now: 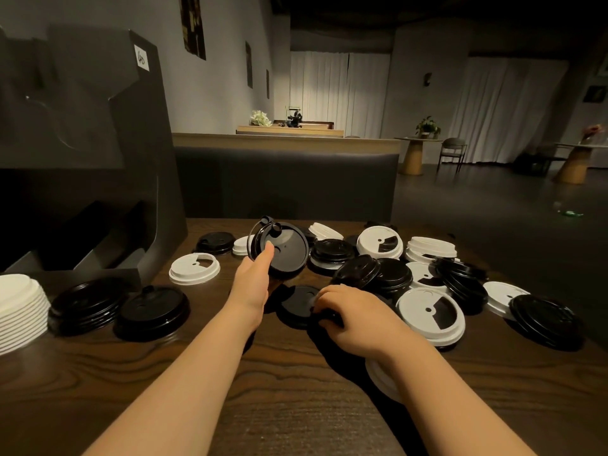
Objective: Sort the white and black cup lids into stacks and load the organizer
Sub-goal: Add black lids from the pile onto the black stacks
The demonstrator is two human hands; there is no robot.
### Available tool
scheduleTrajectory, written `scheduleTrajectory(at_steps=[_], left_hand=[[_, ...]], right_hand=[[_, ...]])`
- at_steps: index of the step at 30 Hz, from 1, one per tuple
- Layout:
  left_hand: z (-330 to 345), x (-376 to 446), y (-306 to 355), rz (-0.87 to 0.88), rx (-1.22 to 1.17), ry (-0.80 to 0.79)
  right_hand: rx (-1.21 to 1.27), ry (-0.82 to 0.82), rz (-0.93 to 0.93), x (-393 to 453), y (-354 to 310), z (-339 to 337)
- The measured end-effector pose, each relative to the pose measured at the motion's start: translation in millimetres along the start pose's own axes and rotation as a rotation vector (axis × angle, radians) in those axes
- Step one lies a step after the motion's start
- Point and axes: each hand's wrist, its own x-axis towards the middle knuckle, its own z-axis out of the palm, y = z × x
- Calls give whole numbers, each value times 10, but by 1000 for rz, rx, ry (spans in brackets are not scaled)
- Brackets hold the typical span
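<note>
The left hand (pixel 255 274) pinches a small stack of black lids (pixel 279 250), tilted above the table (pixel 296 406), right of the organizer (pixel 98 153). The right hand (pixel 348 315) curls onto a flat black lid (pixel 296 306) nearer than that stack. Tilted so, the gripped lids could slide apart. The organizer's slots look dark; I cannot tell their contents.
</note>
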Motion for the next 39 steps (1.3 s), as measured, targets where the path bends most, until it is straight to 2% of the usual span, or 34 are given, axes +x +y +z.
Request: scheduleTrajectory(at_steps=[3,7,11,14,18,20,23,30,35,39], left_hand=[[31,-60,1,46,154,-45],[24,-63,-30,10,265,-125],[38,-53,-105,-24,342,-175],[20,-34,-123,-38,448,-223],[-25,41,-115,-43,470,-115],[-20,61,-128,-144,394,-114],[9,29,-138,-241,319,-148],[24,14,-110,-237,276,-35],[17,22,-120,-246,281,-36],[-18,49,-130,-248,289,-88]], right_hand=[[25,15,-28,-32,42,-44],[-65,140,3,-60,13,-57],[-174,24,42,-61,-48,-31],[-225,12,118,-52,-54,-18],[-271,-13,243,-52,-10,-15],[-257,-79,273,-57,-19,-9],[-220,-111,258,-56,-71,-2],[-185,-166,254,-89,-64,-70],[-155,-253,216,-99,-84,-94],[-61,-212,150,-112,-119,-142]])
